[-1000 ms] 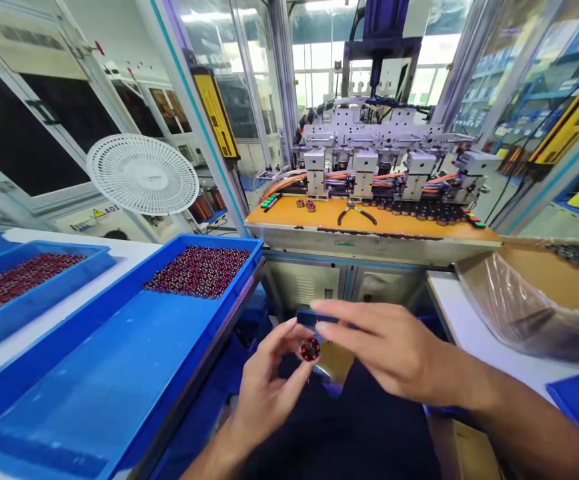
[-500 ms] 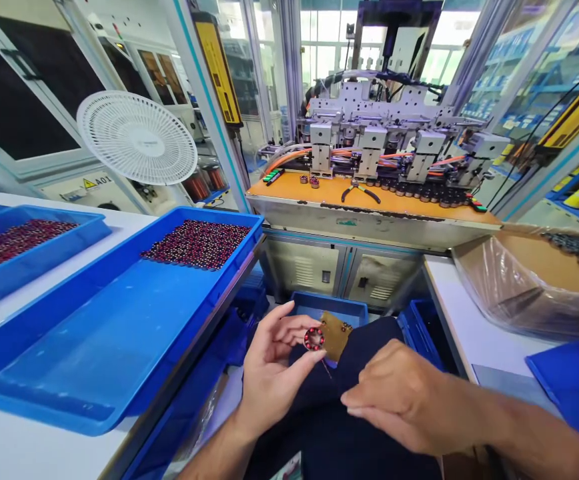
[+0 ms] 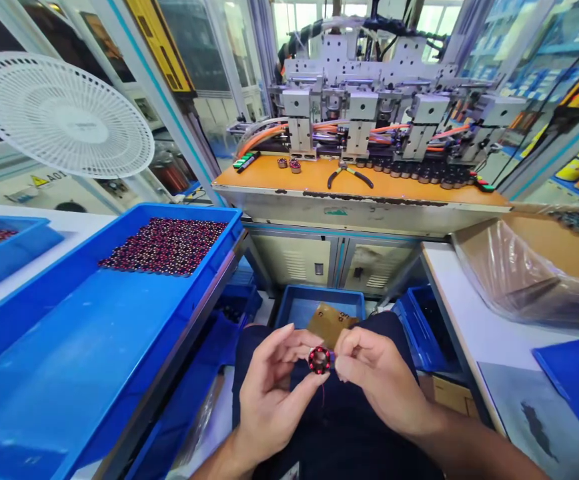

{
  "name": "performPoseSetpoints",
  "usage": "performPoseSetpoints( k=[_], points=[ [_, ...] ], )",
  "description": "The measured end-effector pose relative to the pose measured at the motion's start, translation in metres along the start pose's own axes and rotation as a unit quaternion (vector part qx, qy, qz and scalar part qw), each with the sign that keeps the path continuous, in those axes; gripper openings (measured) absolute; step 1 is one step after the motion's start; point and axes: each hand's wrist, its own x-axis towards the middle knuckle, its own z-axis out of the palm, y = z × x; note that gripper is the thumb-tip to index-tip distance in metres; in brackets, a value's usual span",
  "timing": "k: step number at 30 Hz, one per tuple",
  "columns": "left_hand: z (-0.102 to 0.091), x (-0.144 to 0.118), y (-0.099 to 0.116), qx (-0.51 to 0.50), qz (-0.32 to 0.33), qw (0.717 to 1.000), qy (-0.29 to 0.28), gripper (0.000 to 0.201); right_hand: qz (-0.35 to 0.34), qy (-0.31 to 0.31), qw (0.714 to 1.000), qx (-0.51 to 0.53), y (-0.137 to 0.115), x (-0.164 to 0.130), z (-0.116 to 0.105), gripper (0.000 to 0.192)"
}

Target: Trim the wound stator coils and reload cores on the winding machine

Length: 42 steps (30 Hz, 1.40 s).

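Left hand (image 3: 269, 393) grip pinches a small wound stator ring (image 3: 319, 360) (red coils); right hand (image 3: 374, 380) fingertips close on its right edge, above the lap.

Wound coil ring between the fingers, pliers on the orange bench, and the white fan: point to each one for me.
wound coil ring (image 3: 319, 360): head view, on its face.
pliers (image 3: 348, 175): head view, on the handles near the pivot.
white fan (image 3: 64, 115): head view, middle of the grille.

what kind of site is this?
Likely a factory assembly station for small wound coil parts. An automated machine sits on an orange bench, a blue tray holds rows of red-wound parts, and both hands hold one such ring.
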Motion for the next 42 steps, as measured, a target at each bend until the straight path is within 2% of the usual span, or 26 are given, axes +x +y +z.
performPoseSetpoints(
  k=[3,7,10,13,16,20,26,30,35,38,42],
  points=[
    [-0.002,-0.001,0.000,-0.025,-0.039,0.999,-0.002,0.068,0.012,0.013,0.999,0.027,0.006,-0.004,-0.001,0.034],
    [-0.001,-0.002,-0.001,-0.030,-0.042,0.998,-0.027,0.066,0.018,-0.008,1.000,0.005,-0.001,-0.003,-0.002,0.035],
    [-0.001,0.000,-0.001,-0.071,-0.073,0.994,-0.036,0.062,0.013,0.014,1.000,0.007,0.000,-0.004,0.000,0.035],
    [-0.004,0.001,-0.001,-0.119,-0.119,0.984,-0.051,0.041,0.002,0.040,0.999,0.003,0.003,-0.007,-0.003,0.034],
    [-0.008,0.002,-0.002,-0.117,-0.136,0.982,-0.057,0.023,-0.014,0.020,0.999,-0.036,-0.005,-0.007,-0.006,0.031],
    [-0.009,0.001,-0.006,-0.095,-0.136,0.985,-0.042,0.025,-0.007,-0.018,0.997,-0.076,-0.016,-0.003,-0.003,0.026],
    [-0.009,0.000,-0.010,-0.131,-0.145,0.980,-0.032,0.030,-0.032,0.024,0.993,-0.111,-0.002,-0.008,0.004,0.031],
    [-0.013,0.001,-0.009,-0.151,-0.163,0.975,-0.019,0.030,-0.012,0.010,0.987,-0.161,-0.012,-0.007,-0.001,0.030],
    [-0.012,0.002,-0.007,-0.104,-0.154,0.981,-0.059,0.026,-0.013,-0.021,0.979,-0.205,-0.027,0.005,0.002,0.023],
    [-0.012,0.001,-0.010,-0.111,-0.167,0.977,-0.066,0.025,-0.018,-0.018,0.973,-0.229,-0.025,0.008,0.003,0.026],
    [-0.017,0.000,-0.014,-0.149,-0.208,0.964,-0.078,0.021,0.001,-0.050,0.971,-0.235,-0.029,0.009,-0.008,0.027]
  ],
)
